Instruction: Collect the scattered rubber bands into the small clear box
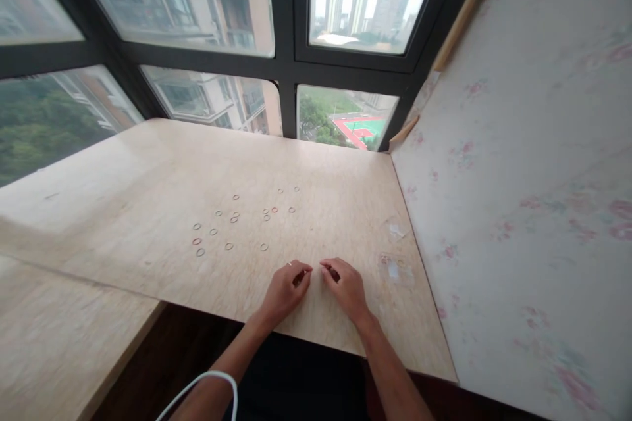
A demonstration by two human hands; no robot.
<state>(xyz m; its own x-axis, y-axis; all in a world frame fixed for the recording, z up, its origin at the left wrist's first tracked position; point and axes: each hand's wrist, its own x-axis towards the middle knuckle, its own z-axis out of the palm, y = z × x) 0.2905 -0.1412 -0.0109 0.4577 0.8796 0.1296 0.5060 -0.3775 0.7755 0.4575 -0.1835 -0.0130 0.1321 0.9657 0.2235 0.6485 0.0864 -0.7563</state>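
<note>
On the table (340,197), rings (234,220) lie flat, holes upward, beyond 2 pinched hands (287,287), contents unclear.

From my remote seat I saw my left forearm (243,348) and right forearm (392,362) reach forward, angled inward. My left hand (289,286) and right hand (346,286) faced each other, near but apart, fingers curled, each thumb close to its forefinger; whether their tips touched, I could not tell.

Dark window frame (285,26), top centre; tower blocks (390,10) outside, upper right. Floral wall (518,145), right side. White cord (217,373), lower left.
</note>
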